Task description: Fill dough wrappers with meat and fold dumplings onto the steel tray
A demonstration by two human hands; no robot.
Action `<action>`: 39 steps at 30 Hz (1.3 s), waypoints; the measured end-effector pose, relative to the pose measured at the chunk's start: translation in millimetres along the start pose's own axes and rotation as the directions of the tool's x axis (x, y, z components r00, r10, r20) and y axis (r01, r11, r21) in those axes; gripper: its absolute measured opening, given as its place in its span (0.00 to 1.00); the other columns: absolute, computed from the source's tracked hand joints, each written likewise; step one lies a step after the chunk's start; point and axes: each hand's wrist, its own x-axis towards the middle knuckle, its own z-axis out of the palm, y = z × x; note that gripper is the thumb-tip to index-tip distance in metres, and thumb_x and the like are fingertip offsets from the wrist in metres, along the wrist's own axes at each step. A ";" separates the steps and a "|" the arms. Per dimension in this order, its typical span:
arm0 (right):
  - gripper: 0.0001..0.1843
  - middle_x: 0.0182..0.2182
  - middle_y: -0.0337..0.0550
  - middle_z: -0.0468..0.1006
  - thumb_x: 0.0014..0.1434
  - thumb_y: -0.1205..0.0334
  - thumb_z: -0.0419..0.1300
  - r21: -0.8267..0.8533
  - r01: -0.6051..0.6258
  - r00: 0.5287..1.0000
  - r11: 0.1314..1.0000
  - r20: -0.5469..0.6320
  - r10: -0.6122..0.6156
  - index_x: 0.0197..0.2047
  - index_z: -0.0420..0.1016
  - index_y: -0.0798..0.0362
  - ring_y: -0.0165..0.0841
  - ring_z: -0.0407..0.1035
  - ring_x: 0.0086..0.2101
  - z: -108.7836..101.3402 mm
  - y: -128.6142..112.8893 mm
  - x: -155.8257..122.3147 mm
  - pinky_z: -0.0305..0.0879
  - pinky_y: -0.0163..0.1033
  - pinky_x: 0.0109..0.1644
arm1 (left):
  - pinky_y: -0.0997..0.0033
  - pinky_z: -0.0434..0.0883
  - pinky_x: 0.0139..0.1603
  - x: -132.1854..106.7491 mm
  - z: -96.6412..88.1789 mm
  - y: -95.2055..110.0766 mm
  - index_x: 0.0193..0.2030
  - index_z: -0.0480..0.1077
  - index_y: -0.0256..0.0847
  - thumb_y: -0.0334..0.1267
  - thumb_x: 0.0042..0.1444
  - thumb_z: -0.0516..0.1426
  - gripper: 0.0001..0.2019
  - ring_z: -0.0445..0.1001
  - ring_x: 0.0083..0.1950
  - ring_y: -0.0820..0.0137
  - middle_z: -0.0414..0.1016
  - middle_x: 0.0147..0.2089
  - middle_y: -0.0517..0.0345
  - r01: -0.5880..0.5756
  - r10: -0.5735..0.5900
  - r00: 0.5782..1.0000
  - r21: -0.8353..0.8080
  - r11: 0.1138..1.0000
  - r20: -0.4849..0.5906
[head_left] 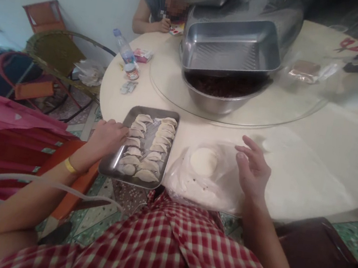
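A metal tray (113, 165) holds two rows of folded dumplings (150, 165) and sticks out past the table's near edge. My left hand (108, 137) is closed over the tray's left rim, its fingertips beside the dumplings in the left row. To the right of the tray, a round flat dough wrapper (203, 161) lies on a clear plastic bag (188, 183) with small dark specks on it. My right hand (253, 166) is raised to the right of the wrapper, fingers apart and holding nothing.
On the glass turntable (290, 117), a metal bowl (221, 104) of dark filling stands under an angled metal pan (233, 47). A bottle (123, 46) and a small jar (131, 71) stand at left. Across the table, a person (150, 12) holds a pen. Chairs (318, 260) surround it.
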 end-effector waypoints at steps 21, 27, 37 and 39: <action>0.09 0.55 0.40 0.76 0.60 0.61 0.61 0.000 0.017 1.000 1.000 0.014 -0.017 0.44 0.79 0.43 0.40 0.70 0.56 -1.1 3.1 -0.8 0.68 0.56 0.59 | 0.58 0.57 0.37 -32.1 9.4 11.3 0.36 0.75 0.42 0.40 0.61 0.54 0.09 0.71 0.44 0.54 0.78 0.37 0.47 -0.127 0.128 0.992 -0.193 0.973 -0.005; 0.09 0.55 0.40 0.77 0.60 0.60 0.61 -0.023 0.024 1.000 0.999 0.008 -0.024 0.44 0.79 0.43 0.40 0.70 0.56 -1.0 3.0 -0.2 0.65 0.58 0.61 | 0.59 0.57 0.39 -27.0 17.3 9.0 0.35 0.75 0.42 0.41 0.63 0.53 0.11 0.72 0.42 0.56 0.78 0.36 0.49 -0.210 0.208 0.978 -0.179 0.961 -0.029; 0.08 0.54 0.42 0.77 0.60 0.58 0.61 -0.013 0.013 1.000 1.000 -0.004 -0.013 0.43 0.79 0.44 0.41 0.70 0.56 0.1 4.8 -0.7 0.65 0.59 0.61 | 0.55 0.57 0.38 -34.3 11.2 10.3 0.34 0.74 0.37 0.35 0.64 0.48 0.14 0.71 0.42 0.51 0.76 0.35 0.40 -0.132 0.127 0.990 -0.080 0.988 -0.069; 0.08 0.54 0.42 0.77 0.60 0.58 0.61 -0.013 0.016 1.000 1.000 -0.014 -0.016 0.42 0.79 0.45 0.41 0.71 0.55 0.5 5.0 -0.6 0.65 0.59 0.61 | 0.55 0.57 0.37 -34.5 11.7 11.8 0.34 0.74 0.37 0.34 0.63 0.48 0.14 0.71 0.42 0.51 0.76 0.35 0.40 -0.122 0.117 0.991 -0.078 0.989 -0.067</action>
